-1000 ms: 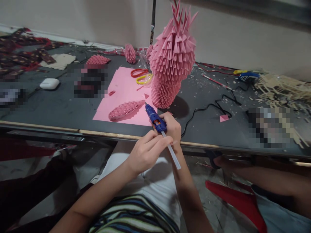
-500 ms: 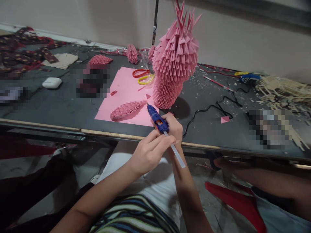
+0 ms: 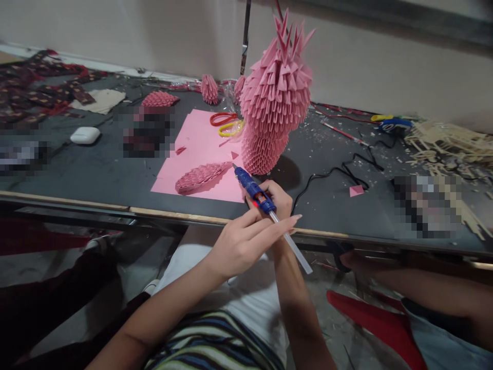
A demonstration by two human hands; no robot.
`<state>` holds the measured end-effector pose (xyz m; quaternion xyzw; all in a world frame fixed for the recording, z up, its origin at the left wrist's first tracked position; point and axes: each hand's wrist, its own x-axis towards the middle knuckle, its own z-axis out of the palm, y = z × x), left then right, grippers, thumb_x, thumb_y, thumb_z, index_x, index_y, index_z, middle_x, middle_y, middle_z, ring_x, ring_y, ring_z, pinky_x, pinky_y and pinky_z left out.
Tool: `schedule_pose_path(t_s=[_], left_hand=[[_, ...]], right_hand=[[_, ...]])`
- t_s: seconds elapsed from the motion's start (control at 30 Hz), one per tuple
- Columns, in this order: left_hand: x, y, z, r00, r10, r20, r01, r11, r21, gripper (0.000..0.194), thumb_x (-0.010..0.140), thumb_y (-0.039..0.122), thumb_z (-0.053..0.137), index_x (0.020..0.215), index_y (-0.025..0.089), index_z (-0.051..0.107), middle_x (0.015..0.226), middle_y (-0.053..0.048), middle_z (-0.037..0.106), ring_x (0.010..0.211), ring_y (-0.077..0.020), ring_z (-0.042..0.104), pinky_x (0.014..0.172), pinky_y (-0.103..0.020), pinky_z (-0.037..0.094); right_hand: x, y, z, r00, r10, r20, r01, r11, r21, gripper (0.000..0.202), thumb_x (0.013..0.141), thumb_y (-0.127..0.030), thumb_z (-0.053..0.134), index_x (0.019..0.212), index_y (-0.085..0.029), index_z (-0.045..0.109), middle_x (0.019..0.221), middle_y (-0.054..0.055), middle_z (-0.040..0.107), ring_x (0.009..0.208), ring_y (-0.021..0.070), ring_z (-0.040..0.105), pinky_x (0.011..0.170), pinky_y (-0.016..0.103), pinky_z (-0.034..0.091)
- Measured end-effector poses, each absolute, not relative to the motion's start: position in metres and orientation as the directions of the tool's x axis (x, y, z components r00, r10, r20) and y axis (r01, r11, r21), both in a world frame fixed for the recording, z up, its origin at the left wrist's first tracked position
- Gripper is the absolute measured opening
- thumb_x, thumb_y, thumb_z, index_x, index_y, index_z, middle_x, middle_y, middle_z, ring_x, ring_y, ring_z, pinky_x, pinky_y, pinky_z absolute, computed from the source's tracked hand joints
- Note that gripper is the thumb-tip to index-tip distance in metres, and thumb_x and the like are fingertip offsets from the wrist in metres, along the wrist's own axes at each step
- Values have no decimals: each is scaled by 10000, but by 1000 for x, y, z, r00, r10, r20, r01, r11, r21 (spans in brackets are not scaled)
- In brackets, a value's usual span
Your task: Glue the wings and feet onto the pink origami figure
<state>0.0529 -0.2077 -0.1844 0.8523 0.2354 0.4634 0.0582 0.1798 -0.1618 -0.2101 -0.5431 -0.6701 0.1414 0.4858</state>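
A blue hot glue gun (image 3: 250, 185) points up and left, its nozzle close to the tip of a long pink folded-paper piece (image 3: 202, 177). My right hand (image 3: 279, 198) is closed around its grip, which is mostly hidden. A clear glue stick (image 3: 300, 254) juts from the gun's rear toward me. Across that stick lie the outstretched fingers of my left hand (image 3: 246, 236); its thumb side is near the gun's body. Just beyond the gun stands a tall pink folded-paper figure (image 3: 275, 97) with spiky points on top. Pink paper (image 3: 165, 180) lies beneath the long piece.
Scissors with red and yellow handles (image 3: 223, 119) rest on the paper. A black cord (image 3: 323, 172) winds rightward. Farther right are another blue glue gun (image 3: 395, 125) and wooden sticks (image 3: 439, 141). A white earbud case (image 3: 85, 135) sits left. Another person's leg (image 3: 423, 272) is at right.
My left fingers have straightened from a pinch on the glue stick. The gun's rear and the stick have shifted slightly right and down, while the nozzle stays near the long paper piece.
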Motion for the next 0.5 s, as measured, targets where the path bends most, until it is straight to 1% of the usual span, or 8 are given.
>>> schedule_pose_path(t_s=[0.13, 0.27, 0.33, 0.43, 0.5], left_hand=[[57, -204, -179, 492, 449, 746, 340, -888, 310, 503, 1009, 97, 506, 1502, 145, 416, 939, -28, 725, 839, -141, 625, 890, -317, 550], [61, -201, -174, 465, 424, 777, 376, -889, 261, 523, 1006, 117, 527, 1513, 161, 405, 916, -8, 718, 759, -123, 591, 830, -278, 552], [63, -201, -172, 466, 423, 777, 405, -883, 238, 516, 999, 116, 538, 1500, 155, 422, 877, -2, 707, 749, -126, 580, 830, -274, 550], [66, -204, -170, 488, 439, 754, 447, -868, 215, 516, 994, 126, 542, 1496, 147, 422, 870, -10, 703, 787, -143, 594, 866, -293, 548], [67, -207, -167, 465, 454, 760, 475, -852, 218, 559, 989, 146, 555, 1520, 147, 379, 895, -20, 713, 790, -151, 599, 833, -284, 544]], right_hand=[[180, -160, -206, 83, 879, 470, 572, 344, -745, 170, 822, -326, 662, 738, -218, 562, 679, -36, 600, 601, 117, 511, 581, 249, 399], [181, -159, -206, 80, 872, 482, 526, 374, -764, 147, 800, -261, 679, 727, -208, 562, 664, -23, 595, 576, 113, 487, 564, 262, 390], [181, -159, -205, 78, 869, 489, 505, 388, -771, 129, 797, -241, 674, 735, -207, 565, 679, -6, 605, 581, 116, 490, 562, 270, 394], [182, -158, -201, 63, 888, 456, 476, 375, -795, 139, 831, -276, 650, 756, -216, 550, 666, 2, 597, 592, 121, 492, 549, 268, 398], [182, -157, -196, 36, 905, 423, 467, 359, -808, 166, 858, -308, 628, 754, -224, 529, 627, -7, 569, 594, 125, 494, 531, 260, 391]])
